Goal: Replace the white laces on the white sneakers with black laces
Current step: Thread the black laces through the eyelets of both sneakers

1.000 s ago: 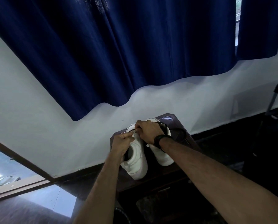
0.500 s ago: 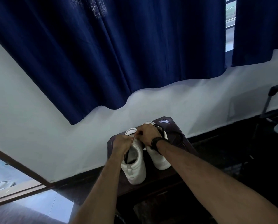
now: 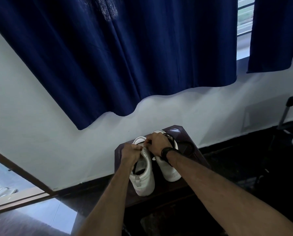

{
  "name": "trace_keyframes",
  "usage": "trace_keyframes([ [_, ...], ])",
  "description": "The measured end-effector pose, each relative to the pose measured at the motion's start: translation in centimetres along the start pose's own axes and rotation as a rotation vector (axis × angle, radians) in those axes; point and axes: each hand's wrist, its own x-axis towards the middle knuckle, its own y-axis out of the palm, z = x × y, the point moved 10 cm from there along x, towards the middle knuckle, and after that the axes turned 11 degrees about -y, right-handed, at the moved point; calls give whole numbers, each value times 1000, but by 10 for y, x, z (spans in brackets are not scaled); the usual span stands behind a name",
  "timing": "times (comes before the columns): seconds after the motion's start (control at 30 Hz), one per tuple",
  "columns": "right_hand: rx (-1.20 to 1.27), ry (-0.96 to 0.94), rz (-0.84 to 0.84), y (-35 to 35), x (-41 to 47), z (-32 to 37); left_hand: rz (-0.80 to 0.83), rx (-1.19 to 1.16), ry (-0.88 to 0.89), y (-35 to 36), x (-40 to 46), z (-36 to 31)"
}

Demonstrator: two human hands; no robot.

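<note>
Black lace [image 3: 185,147] threading under way: both hands, left hand [image 3: 131,153] and right hand [image 3: 156,143], pinching it at left sneaker's [image 3: 144,174] front eyelets; next needing pull-through.

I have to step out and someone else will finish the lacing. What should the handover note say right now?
Left hand and right hand: both curled, pinching black lace at the toe end of the left sneaker.
Both sneakers stand side by side on the dark stool; right sneaker is untouched, with lace trailing beside it.
Done: no white laces visible.
Left: how far the threading has got is hidden; check both shoes.
</note>
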Motion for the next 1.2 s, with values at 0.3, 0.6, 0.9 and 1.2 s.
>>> trace_keyframes([
  [0.3,-305,16,-38,-21,-38,29,-1,217,156,5,-14,-21],
  [0.6,-264,23,-224,-28,-68,31,-249,386,460,-27,-51,-49],
  [0.9,-486,-234,-101,-19,-46,69,-175,-12,650,-42,-79,-29],
  [1.2,-431,-240,-126,-10,-43,63,-40,999,554,-25,-61,-29],
])
